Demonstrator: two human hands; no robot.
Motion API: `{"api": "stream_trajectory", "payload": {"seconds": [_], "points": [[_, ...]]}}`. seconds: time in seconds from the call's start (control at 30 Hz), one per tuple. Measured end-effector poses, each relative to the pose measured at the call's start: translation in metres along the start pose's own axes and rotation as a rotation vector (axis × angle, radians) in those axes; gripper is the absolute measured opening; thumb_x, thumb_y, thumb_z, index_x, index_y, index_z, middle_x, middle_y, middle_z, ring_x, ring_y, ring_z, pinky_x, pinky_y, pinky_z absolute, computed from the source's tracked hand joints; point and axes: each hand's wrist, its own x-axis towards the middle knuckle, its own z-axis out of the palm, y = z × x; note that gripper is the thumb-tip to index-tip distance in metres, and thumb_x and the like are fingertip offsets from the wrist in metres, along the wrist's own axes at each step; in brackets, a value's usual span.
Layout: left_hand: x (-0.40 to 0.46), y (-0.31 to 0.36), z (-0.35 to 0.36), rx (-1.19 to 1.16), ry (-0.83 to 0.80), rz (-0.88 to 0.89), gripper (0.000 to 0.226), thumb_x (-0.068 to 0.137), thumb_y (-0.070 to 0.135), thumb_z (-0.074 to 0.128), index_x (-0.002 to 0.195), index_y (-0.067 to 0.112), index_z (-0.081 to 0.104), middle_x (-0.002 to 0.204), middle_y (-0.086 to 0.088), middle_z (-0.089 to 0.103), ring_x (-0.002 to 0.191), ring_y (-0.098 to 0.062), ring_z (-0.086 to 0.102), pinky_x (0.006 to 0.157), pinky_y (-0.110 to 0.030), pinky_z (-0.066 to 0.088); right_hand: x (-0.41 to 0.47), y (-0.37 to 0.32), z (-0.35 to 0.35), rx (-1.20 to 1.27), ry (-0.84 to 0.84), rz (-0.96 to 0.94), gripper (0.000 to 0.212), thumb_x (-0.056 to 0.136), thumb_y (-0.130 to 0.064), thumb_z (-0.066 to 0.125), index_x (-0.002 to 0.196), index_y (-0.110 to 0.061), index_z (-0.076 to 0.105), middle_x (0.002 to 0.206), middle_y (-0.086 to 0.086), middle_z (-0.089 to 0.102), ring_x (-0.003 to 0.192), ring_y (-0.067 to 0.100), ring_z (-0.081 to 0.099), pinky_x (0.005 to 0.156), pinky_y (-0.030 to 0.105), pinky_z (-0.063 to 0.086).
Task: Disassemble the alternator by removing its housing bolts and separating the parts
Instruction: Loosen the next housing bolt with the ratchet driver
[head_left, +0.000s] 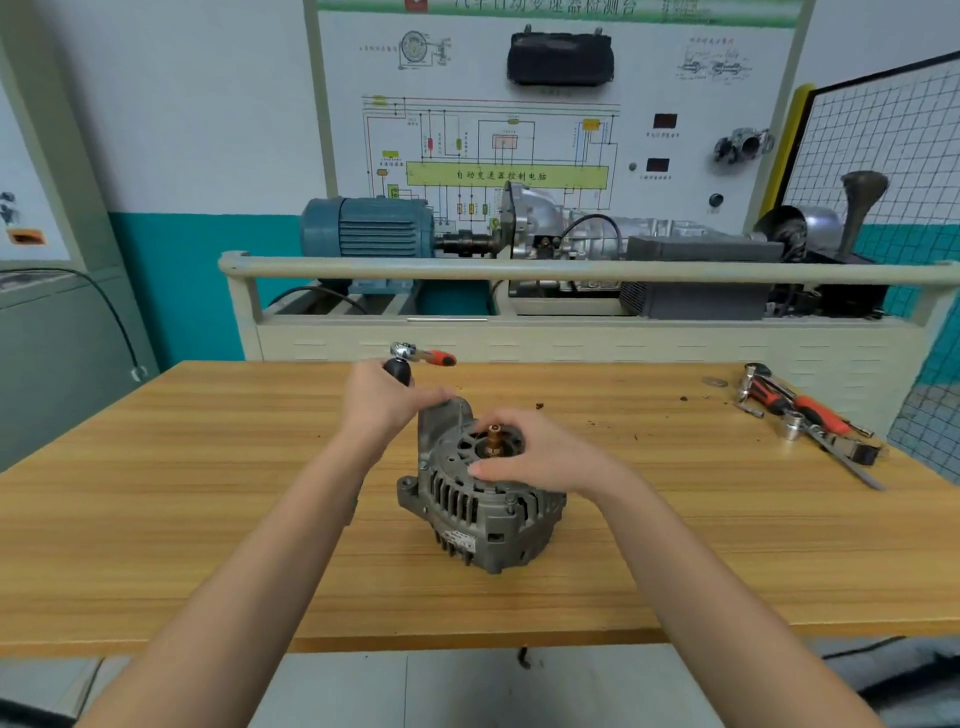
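A grey alternator (470, 506) stands on the wooden table (208, 493) near its middle, its brass shaft end (494, 435) pointing up. My left hand (382, 402) grips a ratchet tool (415, 358) with a black grip and an orange-red handle, held at the alternator's far left mounting ear. My right hand (535, 454) rests on the top of the housing, its fingers curled around the right side near the shaft.
Several ratchets, sockets and bits (802, 415) lie at the table's right back, with a washer (715, 382) beside them. A training bench (571, 291) with a blue motor (366, 227) and gearbox stands behind the table. Dark crumbs dot the tabletop.
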Motion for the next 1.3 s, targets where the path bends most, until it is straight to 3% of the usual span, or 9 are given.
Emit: {"api": "stream_trajectory", "payload": {"seconds": [0.13, 0.27, 0.4, 0.67, 0.8, 0.97, 1.03, 1.17, 1.3], "points": [[-0.001, -0.016, 0.012, -0.019, -0.036, -0.027, 0.040, 0.064, 0.029, 0.088, 0.057, 0.017, 0.050, 0.052, 0.007, 0.051, 0.051, -0.009, 0.046, 0.049, -0.024, 0.036, 0.011, 0.010, 0.023, -0.162, 0.298, -0.123, 0.032, 0.092, -0.046, 0.056, 0.118, -0.028, 0.061, 0.125, -0.008, 0.058, 0.116, 0.015, 0.051, 0.097, 0.042, 0.042], [0.002, -0.027, 0.012, -0.110, -0.102, -0.065, 0.025, 0.065, 0.027, 0.087, 0.075, 0.019, 0.066, 0.070, 0.008, 0.069, 0.068, -0.006, 0.063, 0.057, -0.021, 0.045, 0.020, 0.018, 0.022, -0.016, 0.334, -0.157, 0.030, 0.094, -0.044, 0.054, 0.111, -0.023, 0.068, 0.124, -0.008, 0.063, 0.116, 0.011, 0.054, 0.098, 0.038, 0.042], [0.004, -0.034, 0.013, -0.190, -0.146, -0.099, 0.026, 0.061, 0.019, 0.088, 0.077, 0.015, 0.068, 0.061, 0.012, 0.071, 0.057, 0.000, 0.066, 0.047, -0.013, 0.047, 0.025, 0.020, 0.021, 0.057, 0.357, -0.198, 0.028, 0.094, -0.038, 0.058, 0.109, -0.020, 0.072, 0.119, -0.007, 0.067, 0.113, 0.011, 0.058, 0.097, 0.035, 0.044], [0.013, -0.042, 0.014, -0.225, -0.043, -0.109, 0.041, 0.060, 0.017, 0.089, 0.092, 0.004, 0.069, 0.083, -0.004, 0.073, 0.077, -0.016, 0.070, 0.066, -0.028, 0.055, 0.032, 0.014, 0.018, 0.313, 0.431, -0.187, 0.014, 0.088, -0.034, 0.067, 0.096, -0.025, 0.073, 0.098, -0.014, 0.070, 0.097, 0.006, 0.062, 0.095, 0.043, 0.049], [0.015, -0.044, 0.014, -0.234, -0.020, -0.116, 0.043, 0.062, 0.016, 0.089, 0.095, -0.002, 0.068, 0.089, -0.010, 0.073, 0.082, -0.023, 0.069, 0.074, -0.035, 0.057, 0.020, 0.024, 0.004, 0.376, 0.236, -0.369, 0.008, 0.087, -0.015, 0.068, 0.089, -0.020, 0.074, 0.113, -0.008, 0.067, 0.113, 0.008, 0.056, 0.103, 0.051, 0.041], [0.014, -0.043, 0.018, -0.242, -0.076, -0.072, 0.028, 0.061, 0.013, 0.089, 0.077, 0.014, 0.066, 0.071, 0.005, 0.071, 0.065, -0.007, 0.067, 0.056, -0.020, 0.052, -0.001, 0.034, -0.009, 0.309, 0.008, -0.391, 0.024, 0.073, -0.044, 0.068, 0.085, -0.024, 0.075, 0.135, -0.012, 0.052, 0.132, 0.006, 0.040, 0.111, 0.056, 0.028], [0.013, -0.043, 0.019, -0.251, -0.086, -0.058, 0.027, 0.062, 0.013, 0.088, 0.079, 0.015, 0.066, 0.070, 0.008, 0.071, 0.061, -0.002, 0.067, 0.051, -0.015, 0.050, -0.009, 0.035, -0.012, 0.308, -0.070, -0.389, 0.023, 0.072, -0.043, 0.071, 0.086, -0.026, 0.075, 0.141, -0.018, 0.046, 0.135, 0.003, 0.035, 0.113, 0.053, 0.026], [0.013, -0.042, 0.018, -0.247, -0.110, -0.047, 0.027, 0.065, 0.014, 0.086, 0.082, 0.016, 0.066, 0.077, 0.006, 0.072, 0.067, -0.003, 0.068, 0.056, -0.016, 0.051, -0.013, 0.037, -0.009, 0.235, -0.117, -0.375, 0.018, 0.075, -0.022, 0.082, 0.092, -0.026, 0.078, 0.147, -0.024, 0.034, 0.137, -0.001, 0.028, 0.115, 0.048, 0.024], [0.012, -0.040, 0.017, -0.242, -0.120, -0.037, 0.025, 0.066, 0.014, 0.086, 0.082, 0.017, 0.067, 0.079, 0.003, 0.072, 0.066, -0.002, 0.068, 0.053, -0.014, 0.050, -0.011, 0.032, -0.003, 0.218, -0.067, -0.386, 0.014, 0.074, -0.020, 0.081, 0.085, -0.027, 0.078, 0.146, -0.023, 0.035, 0.137, 0.000, 0.027, 0.115, 0.044, 0.024]]}}
